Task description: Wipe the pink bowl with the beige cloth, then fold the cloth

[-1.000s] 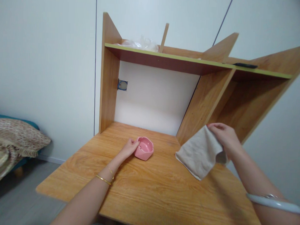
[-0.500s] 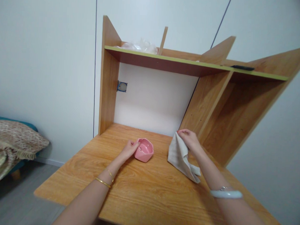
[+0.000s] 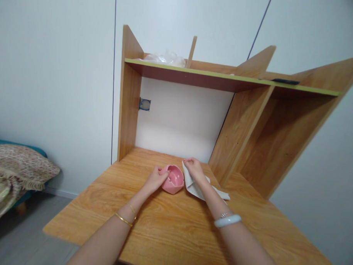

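Note:
A pink ashtray-like bowl [image 3: 174, 183] with an angular rim is tilted towards me over the wooden desk. My left hand [image 3: 156, 179] grips its left side, thumb over the rim and fingers behind. Just to the right, my right hand [image 3: 195, 168] pinches the upper corner of a light grey cloth [image 3: 191, 186]. The cloth hangs from the fingers close beside the bowl, and its far end trails right beneath my forearm, which hides part of it.
The wooden desk [image 3: 167, 232] carries a hutch with a green-edged shelf [image 3: 207, 73]. A clear plastic bag [image 3: 166, 58] and a flat black object [image 3: 285, 81] lie on that shelf. A wall socket box [image 3: 144, 104] shows behind. At left is a bed with a patterned cover [image 3: 22, 162].
My right hand has moved left with the cloth, bringing it close beside the bowl. My left hand and the bowl have shifted slightly right, and the bowl is tilted more.

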Demonstrator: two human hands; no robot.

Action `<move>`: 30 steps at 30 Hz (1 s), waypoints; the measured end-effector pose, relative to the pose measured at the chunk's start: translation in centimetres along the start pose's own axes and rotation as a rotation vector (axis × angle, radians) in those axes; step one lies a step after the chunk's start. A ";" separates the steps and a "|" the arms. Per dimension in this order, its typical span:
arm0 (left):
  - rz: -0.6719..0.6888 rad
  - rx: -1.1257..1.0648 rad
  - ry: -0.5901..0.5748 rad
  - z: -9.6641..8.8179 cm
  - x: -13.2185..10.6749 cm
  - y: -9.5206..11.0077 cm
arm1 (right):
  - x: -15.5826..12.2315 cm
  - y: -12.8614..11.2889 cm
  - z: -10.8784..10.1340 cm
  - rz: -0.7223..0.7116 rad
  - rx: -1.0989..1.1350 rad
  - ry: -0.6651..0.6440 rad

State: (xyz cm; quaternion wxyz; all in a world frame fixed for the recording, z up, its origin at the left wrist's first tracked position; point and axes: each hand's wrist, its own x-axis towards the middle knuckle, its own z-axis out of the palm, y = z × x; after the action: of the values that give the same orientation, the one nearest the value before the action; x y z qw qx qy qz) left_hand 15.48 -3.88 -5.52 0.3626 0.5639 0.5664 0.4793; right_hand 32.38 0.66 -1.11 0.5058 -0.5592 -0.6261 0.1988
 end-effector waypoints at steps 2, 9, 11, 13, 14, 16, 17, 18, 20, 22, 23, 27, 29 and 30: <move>-0.002 -0.001 0.004 0.0 0.0 0.1 | -0.2 -0.1 0.8 -0.019 0.017 -0.007; -0.012 0.013 0.016 0.3 0.5 -0.5 | -1.9 -0.6 1.2 0.035 -0.012 -0.208; -0.011 0.020 0.018 0.3 0.4 -0.4 | -2.0 -0.4 0.6 0.034 -0.067 -0.184; -0.007 0.034 0.016 0.2 0.3 -0.2 | -2.2 0.0 -0.2 0.018 -0.201 -0.116; -0.005 0.039 0.014 0.2 0.2 -0.1 | -2.3 0.1 -0.5 0.011 -0.288 -0.084; 0.001 0.050 0.014 0.2 0.0 0.1 | -2.8 0.3 -1.1 0.020 -0.444 -0.065; 0.005 0.061 0.018 0.2 -0.1 0.1 | -3.2 0.4 -1.3 0.039 -0.499 -0.086; 0.010 0.075 0.025 0.2 -0.1 0.1 | -3.5 0.4 -1.4 0.065 -0.536 -0.118; 0.024 0.115 0.039 0.3 0.0 -0.1 | -4.3 0.3 -1.2 0.122 -0.567 -0.176; 0.054 0.155 0.034 0.4 0.1 -0.4 | -4.9 0.2 -0.9 0.159 -0.566 -0.203; 0.074 0.174 0.025 0.5 0.1 -0.5 | -5.1 0.3 -0.7 0.167 -0.555 -0.206; 0.105 0.240 0.004 0.7 0.0 -0.5 | -5.4 1.0 -0.2 0.159 -0.482 -0.197; 0.100 0.244 0.010 0.8 -0.3 -0.2 | -5.4 1.6 -0.1 0.149 -0.445 -0.184; 0.102 0.235 0.010 0.9 -0.4 0.0 | -5.4 1.9 -0.1 0.148 -0.428 -0.179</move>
State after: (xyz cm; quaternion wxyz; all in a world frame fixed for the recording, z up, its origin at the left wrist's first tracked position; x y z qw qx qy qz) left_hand 16.37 -4.19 -5.80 0.2662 0.6283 0.5910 0.4302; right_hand 32.67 -3.66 -4.78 0.3024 -0.6781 -0.6536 0.1466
